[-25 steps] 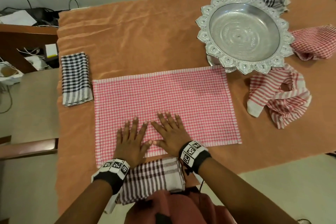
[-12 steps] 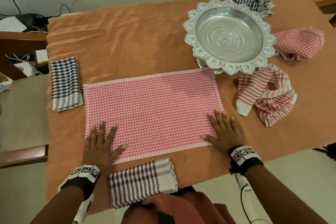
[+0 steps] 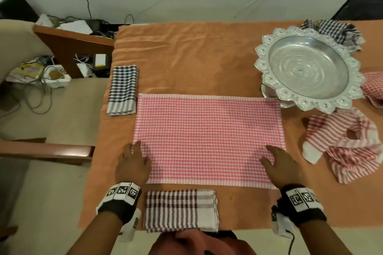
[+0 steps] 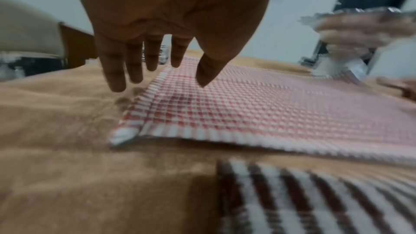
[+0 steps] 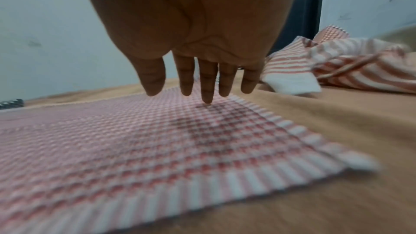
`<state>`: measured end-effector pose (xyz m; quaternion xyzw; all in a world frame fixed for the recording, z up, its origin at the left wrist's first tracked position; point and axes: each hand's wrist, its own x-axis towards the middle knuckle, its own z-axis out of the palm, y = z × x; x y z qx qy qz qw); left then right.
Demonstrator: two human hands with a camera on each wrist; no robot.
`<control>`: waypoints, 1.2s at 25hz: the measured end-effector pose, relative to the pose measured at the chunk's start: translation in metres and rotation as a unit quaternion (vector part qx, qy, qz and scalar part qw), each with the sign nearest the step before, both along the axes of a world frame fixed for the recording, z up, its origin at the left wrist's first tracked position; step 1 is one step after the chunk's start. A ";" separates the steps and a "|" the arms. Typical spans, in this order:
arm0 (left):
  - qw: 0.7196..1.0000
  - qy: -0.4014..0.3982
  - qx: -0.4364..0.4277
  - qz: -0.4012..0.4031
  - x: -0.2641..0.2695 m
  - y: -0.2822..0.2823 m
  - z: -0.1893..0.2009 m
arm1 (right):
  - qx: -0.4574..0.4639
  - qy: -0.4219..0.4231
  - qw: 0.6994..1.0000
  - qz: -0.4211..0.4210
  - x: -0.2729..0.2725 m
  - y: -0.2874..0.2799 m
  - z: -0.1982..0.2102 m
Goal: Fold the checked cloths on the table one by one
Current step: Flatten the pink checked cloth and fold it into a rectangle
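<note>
On the orange table cover (image 3: pixel 186 58) the pink cloth (image 3: pixel 207 136) lies flat as a long rectangle, as it did half a second ago, between the folded navy cloth (image 3: pixel 123 89) and the silver bowl (image 3: pixel 308 68). One second ago both hands lay side by side at the middle of its near edge; half a second ago they pressed flat near the two near corners. Now the left hand (image 3: pixel 133 164) is over the near left corner and the right hand (image 3: pixel 279 163) over the near right corner, both lifted. In the wrist views the fingers (image 4: pixel 117 70) of the left hang straight and slightly spread above the cloth's left edge, holding nothing; the right fingers (image 5: pixel 207 84) hang straight, close together, the middle tip about touching the cloth. The folded brown cloth (image 3: pixel 180 210) sits at the near table edge between the wrists. Just right of the pink cloth lies a crumpled striped cloth (image 3: pixel 348 147).
</note>
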<state>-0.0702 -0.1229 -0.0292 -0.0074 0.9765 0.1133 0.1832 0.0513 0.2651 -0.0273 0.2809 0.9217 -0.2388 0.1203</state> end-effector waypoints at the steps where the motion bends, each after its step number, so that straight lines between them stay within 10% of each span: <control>1: 0.998 -0.016 0.018 0.051 0.004 0.000 0.001 | -0.012 0.037 0.999 -0.013 -0.010 -0.011 0.004; 7: 0.973 -0.006 0.150 0.175 0.004 0.006 0.006 | -0.235 0.015 0.967 0.101 -0.072 -0.111 0.037; 11: 0.967 0.016 0.254 -0.001 0.011 0.039 0.035 | -0.324 -0.017 0.937 0.130 -0.099 -0.162 0.036; 15: 0.915 -0.169 0.324 -0.170 0.011 0.062 0.046 | -0.372 -0.008 0.927 0.050 -0.103 -0.173 0.025; 17: 0.903 -0.204 0.309 -0.216 0.004 0.063 0.047 | -0.362 -0.022 0.931 0.032 -0.098 -0.166 0.014; 23: 0.949 0.059 0.168 -0.262 -0.111 0.066 0.039 | -0.314 -0.063 0.947 -0.023 -0.084 -0.155 0.000; 30: 0.934 -0.008 -0.034 -0.355 -0.200 0.117 0.006 | -0.277 -0.088 0.956 -0.042 -0.062 -0.162 0.000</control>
